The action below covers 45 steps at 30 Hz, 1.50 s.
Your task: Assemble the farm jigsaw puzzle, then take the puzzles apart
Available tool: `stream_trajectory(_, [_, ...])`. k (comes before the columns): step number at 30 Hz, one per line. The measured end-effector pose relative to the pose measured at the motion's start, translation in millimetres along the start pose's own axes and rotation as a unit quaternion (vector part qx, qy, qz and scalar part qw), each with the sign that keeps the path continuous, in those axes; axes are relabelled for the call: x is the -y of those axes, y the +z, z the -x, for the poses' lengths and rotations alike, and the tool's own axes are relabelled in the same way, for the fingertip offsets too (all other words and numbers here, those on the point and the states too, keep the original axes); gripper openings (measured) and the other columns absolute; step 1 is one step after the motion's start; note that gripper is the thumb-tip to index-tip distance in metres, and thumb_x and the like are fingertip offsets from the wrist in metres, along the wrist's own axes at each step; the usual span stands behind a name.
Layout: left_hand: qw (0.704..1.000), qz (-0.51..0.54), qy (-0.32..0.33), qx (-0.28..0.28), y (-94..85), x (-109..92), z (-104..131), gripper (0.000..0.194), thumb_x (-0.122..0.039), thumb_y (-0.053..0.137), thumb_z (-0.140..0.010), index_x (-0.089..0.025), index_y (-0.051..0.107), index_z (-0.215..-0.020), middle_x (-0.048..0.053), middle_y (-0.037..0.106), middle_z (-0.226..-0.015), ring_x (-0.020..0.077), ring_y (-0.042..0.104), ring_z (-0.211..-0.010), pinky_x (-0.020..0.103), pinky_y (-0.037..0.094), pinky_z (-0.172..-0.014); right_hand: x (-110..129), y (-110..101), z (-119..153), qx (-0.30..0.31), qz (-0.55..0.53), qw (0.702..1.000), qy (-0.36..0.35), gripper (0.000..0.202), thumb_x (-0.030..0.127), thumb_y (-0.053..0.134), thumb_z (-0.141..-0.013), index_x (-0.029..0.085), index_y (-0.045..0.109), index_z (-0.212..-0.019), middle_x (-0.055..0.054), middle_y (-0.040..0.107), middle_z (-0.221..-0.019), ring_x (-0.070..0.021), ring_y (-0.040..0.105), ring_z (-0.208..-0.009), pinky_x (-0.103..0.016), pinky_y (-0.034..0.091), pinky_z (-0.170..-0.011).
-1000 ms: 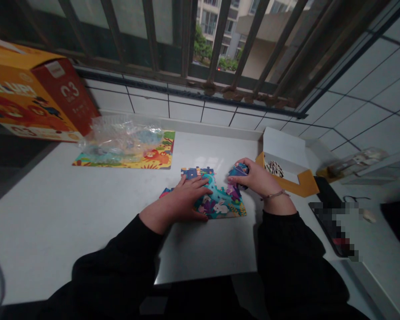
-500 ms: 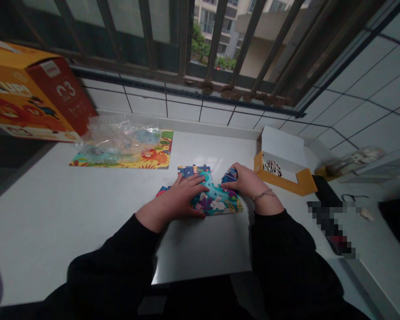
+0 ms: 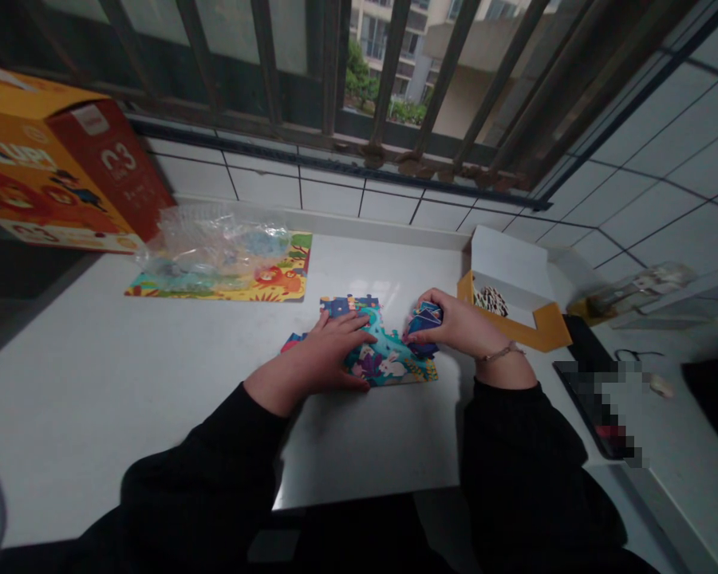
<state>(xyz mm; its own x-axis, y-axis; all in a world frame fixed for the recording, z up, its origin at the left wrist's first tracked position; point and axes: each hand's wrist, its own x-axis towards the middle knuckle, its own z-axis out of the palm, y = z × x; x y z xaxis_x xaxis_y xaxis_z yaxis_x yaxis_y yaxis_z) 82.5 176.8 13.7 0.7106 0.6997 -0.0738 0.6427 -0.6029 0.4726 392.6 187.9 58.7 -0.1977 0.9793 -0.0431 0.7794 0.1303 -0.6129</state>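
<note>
A partly joined jigsaw puzzle (image 3: 390, 363), teal with a white rabbit and plants, lies on the white table. My left hand (image 3: 323, 352) rests flat across its left part, fingers spread, hiding some of the picture. Beyond the fingertips a dark blue edge of the puzzle shows, and a red and blue piece (image 3: 291, 341) peeks out left of the hand. Between thumb and fingers, my right hand (image 3: 455, 325) grips dark blue puzzle pieces (image 3: 424, 325) with white lines, over the puzzle's right side. How many it holds I cannot tell.
Clear crinkled plastic (image 3: 215, 247) covers part of a lion picture sheet (image 3: 281, 283) at the back left. Behind it stands a large orange box (image 3: 53, 167). An opened yellow box (image 3: 530, 325) with patterned contents is at the right, near a dark flat object (image 3: 586, 343).
My right hand has moved slightly right with the dark blue pieces, turning them so more of their faces show. My left hand stays in place on the puzzle.
</note>
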Motion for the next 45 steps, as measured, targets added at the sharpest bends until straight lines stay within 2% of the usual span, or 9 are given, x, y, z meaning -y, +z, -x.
stream_trajectory(8, [1.0,0.004,0.003,-0.001,-0.1,-1,-1,0.083,-0.052,0.096,-0.075,-0.03,0.065,-0.148,0.014,0.037,-0.18,0.0442,0.028,-0.167,0.078,0.006,-0.132,2,15,-6,0.01,0.04,0.999,-0.011,0.053,0.04,0.1,-0.068,0.029,0.063,-0.104,-0.001,0.077,-0.097,-0.0266,0.072,-0.088,-0.038,0.055,-0.075])
stream_trajectory(15, [1.0,0.003,-0.004,0.003,-1.6,-3,-1,0.082,-0.052,0.096,-0.075,-0.032,0.065,-0.147,0.013,0.037,-0.18,0.0425,0.029,-0.167,0.076,0.007,-0.133,11,15,-2,0.023,0.033,0.998,-0.05,0.052,0.039,0.098,-0.069,0.03,0.063,-0.107,0.001,0.077,-0.098,-0.0261,0.072,-0.089,-0.037,0.054,-0.077])
stream_trajectory(21, [1.0,0.011,-0.003,-0.003,2.2,0,-2,0.093,-0.052,0.096,-0.073,-0.031,0.058,-0.155,0.014,0.037,-0.18,0.0437,0.028,-0.167,0.078,0.007,-0.133,29,40,-8,-0.108,0.0,0.989,-0.102,0.047,0.042,0.093,-0.079,0.027,0.062,-0.111,-0.004,0.075,-0.109,-0.0275,0.072,-0.1,-0.039,0.056,-0.088])
stream_trajectory(28, [0.998,0.042,-0.025,-0.039,8.0,4,-6,0.123,-0.051,0.099,-0.064,-0.021,0.038,-0.166,0.024,0.041,-0.174,0.0473,0.037,-0.162,0.074,0.015,-0.135,30,66,-19,0.007,-0.016,0.988,-0.156,0.056,0.027,0.09,-0.082,0.029,0.061,-0.131,-0.006,0.074,-0.129,-0.0275,0.071,-0.118,-0.043,0.055,-0.103])
stream_trajectory(33, [0.992,0.094,-0.051,-0.072,5.9,1,-6,0.115,-0.046,0.101,-0.058,-0.019,0.046,-0.155,0.023,0.057,-0.158,0.0471,0.052,-0.148,0.067,0.036,-0.129,27,68,-21,0.003,-0.002,0.982,-0.19,0.051,0.031,0.092,-0.085,0.027,0.065,-0.129,-0.007,0.071,-0.129,-0.0275,0.068,-0.122,-0.045,0.054,-0.106])
stream_trajectory(35, [0.988,0.121,-0.046,-0.087,8.0,2,-7,0.121,-0.044,0.1,-0.059,-0.02,0.039,-0.16,0.023,0.055,-0.16,0.0472,0.053,-0.149,0.065,0.041,-0.125,29,71,-22,-0.007,-0.003,0.98,-0.201,0.055,0.032,0.093,-0.085,0.026,0.064,-0.131,-0.009,0.07,-0.131,-0.0289,0.066,-0.124,-0.047,0.054,-0.108])
stream_trajectory(38, [0.985,0.14,-0.02,-0.094,13.5,5,-8,0.139,-0.041,0.1,-0.059,-0.021,0.02,-0.171,0.027,0.039,-0.174,0.0478,0.044,-0.157,0.064,0.04,-0.127,32,76,-24,-0.009,-0.01,0.977,-0.214,0.05,0.029,0.092,-0.087,0.026,0.065,-0.129,-0.01,0.071,-0.13,-0.0289,0.066,-0.124,-0.048,0.053,-0.109])
stream_trajectory(41, [0.989,0.12,-0.01,-0.085,16.7,8,-8,0.149,-0.043,0.1,-0.06,-0.02,0.01,-0.176,0.029,0.025,-0.18,0.0495,0.032,-0.164,0.066,0.032,-0.131,30,69,-24,-0.014,-0.01,0.978,-0.209,0.04,0.032,0.09,-0.089,0.026,0.068,-0.122,-0.008,0.074,-0.123,-0.0283,0.069,-0.117,-0.047,0.055,-0.105])
stream_trajectory(45, [0.995,0.084,-0.002,-0.051,14.7,11,-6,0.143,-0.049,0.099,-0.061,-0.02,0.019,-0.176,0.028,0.026,-0.18,0.049,0.025,-0.167,0.072,0.018,-0.135,15,33,-14,-0.1,-0.029,0.988,-0.115,0.038,0.045,0.086,-0.091,0.026,0.07,-0.119,-0.007,0.077,-0.115,-0.0285,0.073,-0.106,-0.045,0.057,-0.095])
